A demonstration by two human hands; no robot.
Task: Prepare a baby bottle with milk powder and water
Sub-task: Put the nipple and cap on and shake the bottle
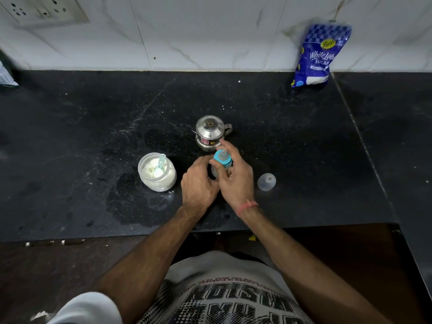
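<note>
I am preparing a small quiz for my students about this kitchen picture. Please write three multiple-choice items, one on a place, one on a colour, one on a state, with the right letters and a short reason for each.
1. Where is the clear cap?
A. on the counter, right of the hands
B. inside the powder jar
C. on the steel pot

2. What colour is the bottle's collar?
A. red
B. teal blue
C. yellow

3. In what state is the powder jar?
A. shut with a lid
B. lying on its side
C. open, with a scoop inside

Answers:
1 A, it lies alone on the black counter.
2 B, the ring under the nipple is teal.
3 C, the powder and the scoop show from above.
</note>
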